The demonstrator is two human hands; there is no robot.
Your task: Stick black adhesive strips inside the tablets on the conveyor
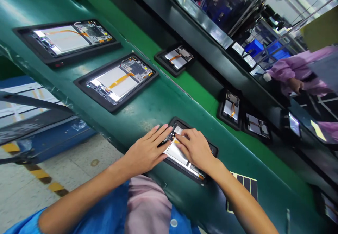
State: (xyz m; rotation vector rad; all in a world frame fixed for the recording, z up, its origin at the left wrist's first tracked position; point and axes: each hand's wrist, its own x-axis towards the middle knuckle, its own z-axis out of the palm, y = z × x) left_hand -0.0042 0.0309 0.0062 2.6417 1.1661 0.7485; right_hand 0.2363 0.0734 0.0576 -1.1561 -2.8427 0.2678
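An opened tablet [176, 153] lies in a black tray [210, 147] on the dark green bench in front of me, its white battery and circuit board showing. My left hand [148, 149] rests flat on the tablet's left end, fingers stretched out together. My right hand [194, 147] lies over the middle, fingers bent and pressing down near the board at the top edge. Nothing shows inside either hand.
Two more opened tablets in black trays [116, 81] [67, 40] sit further left on the bench. Others ride the bright green belt [177, 58] [230, 108] [257, 125]. A person in a pink sleeve [295, 74] works at the far right. A black grid sheet [246, 184] lies beside my right forearm.
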